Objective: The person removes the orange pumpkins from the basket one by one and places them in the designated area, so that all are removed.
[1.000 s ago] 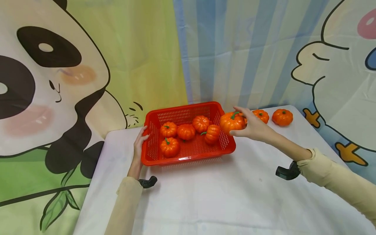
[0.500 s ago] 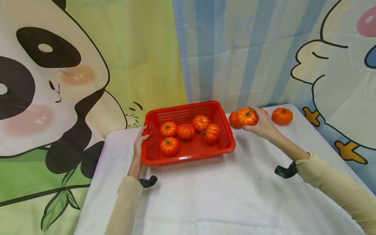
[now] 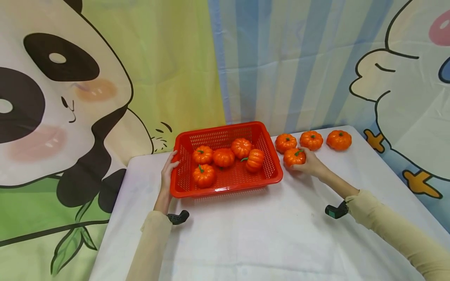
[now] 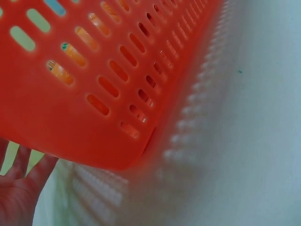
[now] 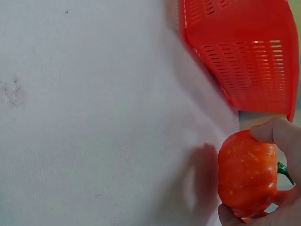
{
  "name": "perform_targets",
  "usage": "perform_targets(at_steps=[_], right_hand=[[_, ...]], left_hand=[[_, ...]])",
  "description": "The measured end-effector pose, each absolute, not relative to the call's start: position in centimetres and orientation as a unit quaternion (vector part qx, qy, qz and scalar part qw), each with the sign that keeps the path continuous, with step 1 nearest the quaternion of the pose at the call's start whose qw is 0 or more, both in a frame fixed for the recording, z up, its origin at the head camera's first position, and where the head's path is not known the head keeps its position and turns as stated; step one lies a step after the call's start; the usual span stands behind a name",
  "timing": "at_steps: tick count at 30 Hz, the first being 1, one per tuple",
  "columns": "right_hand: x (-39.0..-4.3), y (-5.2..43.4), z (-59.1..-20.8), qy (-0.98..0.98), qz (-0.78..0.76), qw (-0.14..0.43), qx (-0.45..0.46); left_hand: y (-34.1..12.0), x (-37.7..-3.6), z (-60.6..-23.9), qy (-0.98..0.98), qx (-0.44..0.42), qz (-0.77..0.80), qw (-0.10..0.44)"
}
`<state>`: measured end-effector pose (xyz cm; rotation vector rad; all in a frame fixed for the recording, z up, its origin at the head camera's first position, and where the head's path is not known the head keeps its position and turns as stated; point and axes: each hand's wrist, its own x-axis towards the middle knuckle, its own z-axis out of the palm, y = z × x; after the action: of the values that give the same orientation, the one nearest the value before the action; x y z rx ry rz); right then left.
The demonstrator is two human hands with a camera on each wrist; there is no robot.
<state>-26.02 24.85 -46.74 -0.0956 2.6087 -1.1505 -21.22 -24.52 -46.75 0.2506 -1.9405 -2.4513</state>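
Pumpkin (image 3: pixel 294 157) sits on the white surface (image 3: pixel 246 234) just right of the red basket (image 3: pixel 225 191); I see my right hand (image 3: pixel 309 166) curled around it. My left hand (image 3: pixel 168 173) grips the basket's left rim, as far as I can tell. Five pumpkins lie inside the basket.

A small glossy orange plastic pumpkin with a green stem (image 3: pixel 294 157) sits upright on the white tabletop (image 3: pixel 267 234), just right of the red slotted plastic basket (image 3: pixel 225 188), which holds five similar pumpkins.
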Motion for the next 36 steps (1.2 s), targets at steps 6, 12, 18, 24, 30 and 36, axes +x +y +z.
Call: perform_targets(at_steps=[6, 12, 18, 24, 30, 36], right_hand=[[-26.3, 24.7, -47.6, 0.91, -0.39, 0.135, -0.042], [-26.2, 24.7, -47.8, 0.916, -0.376, 0.128, -0.055], [-26.1, 24.6, -46.9, 0.931, -0.34, 0.128, -0.046], [-26.1, 23.9, -44.1, 0.936, -0.337, 0.087, -0.042], [-25.0, 22.2, -40.8, 0.925, -0.366, 0.052, -0.09], [-22.7, 19.2, -38.3, 0.911, -0.371, 0.053, -0.173]], left_hand=[[-24.6, -21.2, -46.6, -0.626, 0.087, -0.775, -0.001], [-24.6, -21.3, -46.6, -0.624, 0.086, -0.777, -0.003], [-24.6, -21.4, -46.6, -0.626, 0.082, -0.776, -0.001], [-24.6, -21.4, -46.8, -0.63, 0.076, -0.773, 0.003], [-24.6, -21.5, -46.9, -0.629, 0.071, -0.774, 0.002], [-24.6, -21.4, -46.8, -0.628, 0.074, -0.775, 0.002]])
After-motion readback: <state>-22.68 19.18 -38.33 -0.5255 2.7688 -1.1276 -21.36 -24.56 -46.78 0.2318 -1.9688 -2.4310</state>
